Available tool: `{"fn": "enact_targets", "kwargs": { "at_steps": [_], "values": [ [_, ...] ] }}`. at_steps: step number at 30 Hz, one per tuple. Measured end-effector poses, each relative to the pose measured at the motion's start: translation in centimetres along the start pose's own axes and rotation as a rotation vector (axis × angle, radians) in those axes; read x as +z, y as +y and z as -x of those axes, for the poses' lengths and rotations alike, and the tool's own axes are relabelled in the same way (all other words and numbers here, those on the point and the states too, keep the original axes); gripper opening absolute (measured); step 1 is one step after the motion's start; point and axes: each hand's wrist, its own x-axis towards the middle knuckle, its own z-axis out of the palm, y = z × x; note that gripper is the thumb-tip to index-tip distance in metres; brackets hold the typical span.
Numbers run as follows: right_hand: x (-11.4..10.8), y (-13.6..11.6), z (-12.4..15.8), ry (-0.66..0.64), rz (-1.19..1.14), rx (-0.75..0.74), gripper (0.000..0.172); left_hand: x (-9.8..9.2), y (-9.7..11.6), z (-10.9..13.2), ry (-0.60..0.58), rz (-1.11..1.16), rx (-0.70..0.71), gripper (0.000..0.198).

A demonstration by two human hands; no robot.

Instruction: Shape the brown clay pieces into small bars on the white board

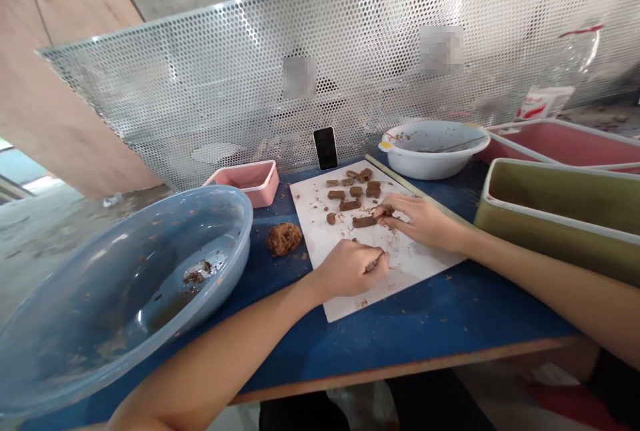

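Note:
A white sheet [320, 218] lies on the blue table with several small brown clay-like blocks [350, 205] and crumbs on it. My right hand [425, 221] is over the sheet's right side, thumb and fingers closed on a brown clay piece [384, 211]. Just left of those fingertips lies an oblong brown block [365, 222]. Nearer to me, my left hand [350, 270] rests low over the sheet with its fingers curled. Something small and dark shows between them, too hidden to name. A rough brown lump [284, 239] sits left of the sheet.
A large blue basin [235, 218] with a little dark water stands left, a pink tray [267, 184] behind it. A phone [326, 148] leans against the perforated metal screen [225, 84]. Rightward are a white basin [425, 166], a green box [550, 218] and a plastic bottle [555, 81].

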Motion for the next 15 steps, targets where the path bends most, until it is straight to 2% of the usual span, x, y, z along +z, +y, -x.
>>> {"fn": "enact_targets", "kwargs": {
  "at_steps": [4, 10, 15],
  "values": [
    [0.06, -0.06, 0.00, -0.003, -0.016, -0.026, 0.013, -0.01, -0.02, -0.01, -0.016, 0.006, -0.014, 0.049],
    [0.04, -0.04, -0.10, -0.045, 0.054, -0.004, 0.034, -0.01, 0.01, -0.01, 0.001, -0.002, -0.002, 0.048],
    [0.32, 0.20, -0.02, -0.004, 0.023, 0.002, 0.019, -0.03, 0.01, -0.05, -0.006, 0.013, 0.004, 0.048]
  ]
}}
